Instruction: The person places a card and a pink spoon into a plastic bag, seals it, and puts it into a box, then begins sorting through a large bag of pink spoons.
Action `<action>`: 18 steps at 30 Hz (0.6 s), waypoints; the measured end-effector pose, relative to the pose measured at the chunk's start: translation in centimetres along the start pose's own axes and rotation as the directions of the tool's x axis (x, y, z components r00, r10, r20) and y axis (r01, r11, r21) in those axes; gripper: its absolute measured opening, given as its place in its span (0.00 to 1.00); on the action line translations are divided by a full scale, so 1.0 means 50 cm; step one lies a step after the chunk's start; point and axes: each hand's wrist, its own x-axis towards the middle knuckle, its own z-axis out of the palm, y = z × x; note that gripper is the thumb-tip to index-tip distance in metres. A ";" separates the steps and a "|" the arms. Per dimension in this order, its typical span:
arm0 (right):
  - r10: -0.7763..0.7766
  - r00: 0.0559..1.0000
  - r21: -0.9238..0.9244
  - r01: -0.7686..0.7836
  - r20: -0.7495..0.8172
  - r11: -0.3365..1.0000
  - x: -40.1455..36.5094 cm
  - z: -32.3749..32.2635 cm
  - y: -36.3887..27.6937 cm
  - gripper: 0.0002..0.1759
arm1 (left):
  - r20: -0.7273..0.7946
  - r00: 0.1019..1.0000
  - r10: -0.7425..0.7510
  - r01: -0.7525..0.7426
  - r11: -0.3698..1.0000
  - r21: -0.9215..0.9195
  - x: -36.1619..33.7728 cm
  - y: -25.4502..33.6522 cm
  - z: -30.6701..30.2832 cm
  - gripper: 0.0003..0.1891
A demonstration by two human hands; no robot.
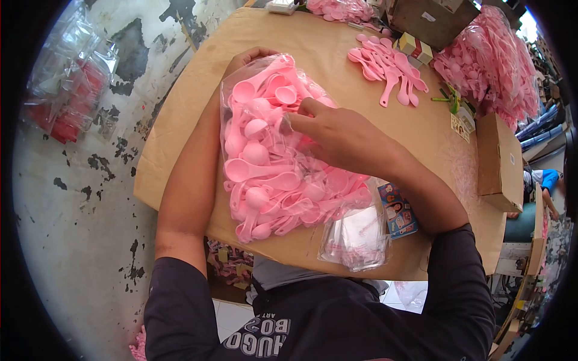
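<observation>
Because the clear bag [256, 174] hides most left hand [248, 56] fingers, their grip cannot be told | right hand [337, 129] fingers bend against bag's front, pinch unclear | bag on table [328, 54], near its edge; open room rightward

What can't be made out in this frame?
Head view:
- Left hand: fingertips hidden behind the bag.
- Right hand: whether it grips anything, hidden by the hand itself.
- Blue card: lettering too small.
- Pink heap: cut off by bottom edge.
</observation>
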 end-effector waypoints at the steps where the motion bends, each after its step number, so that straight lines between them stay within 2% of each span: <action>1: -0.007 1.000 0.001 0.007 0.003 1.000 0.002 -0.003 0.000 0.18 | -0.008 1.000 0.001 -0.001 1.000 0.000 0.003 -0.004 -0.005 0.16; 3: 0.004 0.996 0.029 -0.007 0.087 1.000 0.000 -0.015 0.003 0.20 | 0.013 1.000 0.012 -0.012 0.999 0.033 0.008 -0.014 -0.011 0.16; 7: -0.043 0.996 0.045 0.040 0.077 0.998 -0.006 -0.007 0.022 0.19 | 0.024 0.999 0.032 -0.033 0.998 0.056 0.015 -0.019 -0.014 0.17; 10: -0.057 0.993 0.002 0.057 0.108 0.998 -0.006 -0.027 0.018 0.17 | -0.021 1.000 -0.010 0.011 0.999 0.046 0.008 -0.010 -0.002 0.18; 13: -0.057 0.987 0.071 0.047 0.153 0.996 -0.011 -0.064 0.019 0.17 | -0.027 1.000 -0.004 0.004 1.000 0.009 0.003 -0.010 -0.002 0.17; 15: -0.074 0.990 0.185 0.051 0.116 0.981 -0.011 -0.086 0.030 0.12 | -0.029 0.999 -0.040 0.039 0.999 -0.023 0.002 -0.007 -0.001 0.17; 16: -0.074 0.991 0.180 0.052 0.116 0.982 -0.012 -0.096 0.039 0.12 | -0.028 0.999 -0.035 0.035 0.999 -0.024 0.002 -0.007 0.000 0.17; 18: -0.107 0.993 0.170 0.113 -0.045 0.979 -0.016 -0.119 0.050 0.09 | -0.038 0.999 0.003 -0.002 1.000 0.011 0.005 -0.008 0.004 0.17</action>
